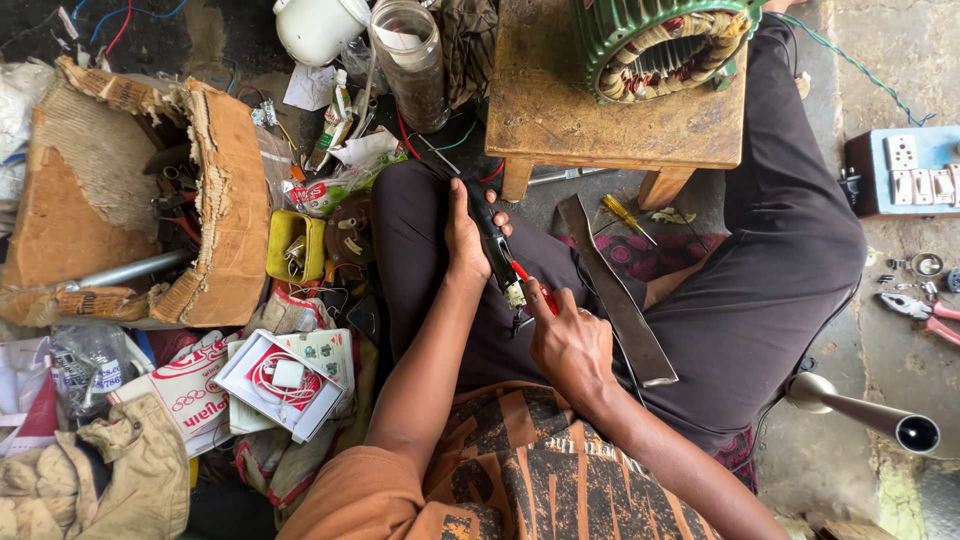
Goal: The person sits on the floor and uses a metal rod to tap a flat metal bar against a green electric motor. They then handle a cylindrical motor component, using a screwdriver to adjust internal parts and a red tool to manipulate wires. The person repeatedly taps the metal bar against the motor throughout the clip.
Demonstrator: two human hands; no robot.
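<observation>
Left hand (464,238): forearm runs up from the lower centre of the view, wrist straight, fingers wrapped round the upper part of a slim black tool body (491,235); thumb side hidden behind it.

Right hand (567,340): forearm enters from the lower right, wrist bent inward, fingers curled closed; fingertips pinch a small red-handled tool (530,282) whose tip meets the pale lower end of the black tool body. What the tip does there is too small to make out.

Black tool body: held tilted over the person's lap, between both hands, above dark trousers (790,250). Its lower end is partly covered by the right hand.

Flat metal blade (615,290): long, grey, lies on the right thigh just beside the right hand; not touched.

Yellow-handled screwdriver (628,218): on the floor between the legs, near the blade's upper end.

Wooden stool (560,110): low surface beyond the knees; carries a green motor stator (660,40) with copper windings, cut off by the top edge.

Torn cardboard box (130,200): far left, contents dark and tangled, hard to tell apart.

Yellow tray (285,245): beside the box, small parts inside.

Switch board (905,170): blue, right edge, partly cut off.

Red pliers (930,315): on the floor at the right edge, cut off.

Metal pipe (870,410): lower right, open end toward the camera.
</observation>
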